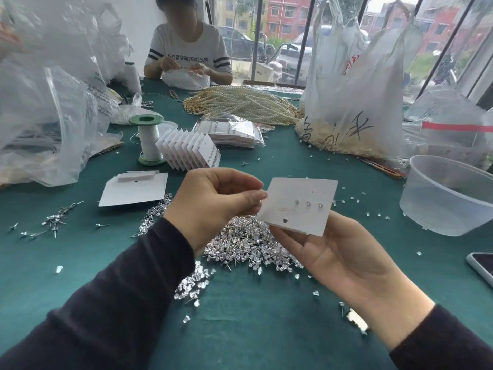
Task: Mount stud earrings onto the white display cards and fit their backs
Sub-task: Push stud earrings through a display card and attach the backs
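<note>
Three mounted studs are sitting in a row across the white display card, and that row is running along the card's long axis, roughly side to side and dipping slightly toward its right end. The card is facing up toward the wearer, raised above the heap of loose studs on the green tabletop. The right hand is lying palm-up below the card and gripping its lower edge, with its fingers hidden behind it. The left hand is curling at the card's left edge, thumb and forefinger pinching what looks like a stud earring, though it is too small to be sure. The bare part of the card is lying left of the row, so the left hand is judged nearer for the next insertion.
</note>
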Demonstrator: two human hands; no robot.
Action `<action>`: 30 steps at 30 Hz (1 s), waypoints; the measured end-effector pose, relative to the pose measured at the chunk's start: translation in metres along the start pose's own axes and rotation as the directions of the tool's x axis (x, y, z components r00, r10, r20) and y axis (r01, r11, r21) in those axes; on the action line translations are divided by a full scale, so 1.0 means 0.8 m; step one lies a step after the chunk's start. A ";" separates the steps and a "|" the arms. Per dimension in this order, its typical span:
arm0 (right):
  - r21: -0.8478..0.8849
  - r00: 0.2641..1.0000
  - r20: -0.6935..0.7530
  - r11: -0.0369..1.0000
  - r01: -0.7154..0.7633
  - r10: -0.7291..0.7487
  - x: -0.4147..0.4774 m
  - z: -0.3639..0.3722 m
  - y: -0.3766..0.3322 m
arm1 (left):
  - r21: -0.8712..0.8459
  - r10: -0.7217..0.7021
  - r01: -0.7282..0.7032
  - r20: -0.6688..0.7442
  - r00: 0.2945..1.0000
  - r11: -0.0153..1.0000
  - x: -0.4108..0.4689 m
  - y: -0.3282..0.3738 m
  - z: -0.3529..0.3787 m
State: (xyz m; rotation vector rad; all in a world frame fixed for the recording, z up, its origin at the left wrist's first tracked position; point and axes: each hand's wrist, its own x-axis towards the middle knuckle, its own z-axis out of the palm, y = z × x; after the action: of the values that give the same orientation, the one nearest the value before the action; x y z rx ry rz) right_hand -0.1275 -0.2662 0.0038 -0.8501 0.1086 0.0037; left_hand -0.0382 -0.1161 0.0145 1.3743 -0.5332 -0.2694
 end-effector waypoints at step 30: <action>-0.084 0.988 -0.136 0.995 0.061 -0.072 0.003 -0.006 -0.001 | 0.937 0.017 0.024 -0.032 0.999 0.348 0.006 -0.014 -0.017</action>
State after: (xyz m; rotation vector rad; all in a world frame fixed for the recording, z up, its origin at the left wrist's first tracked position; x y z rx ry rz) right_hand -0.1253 -0.2705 0.0006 -0.9331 0.2115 -0.1150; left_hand -0.0260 -0.1091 0.0031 2.5433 -0.6929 0.1298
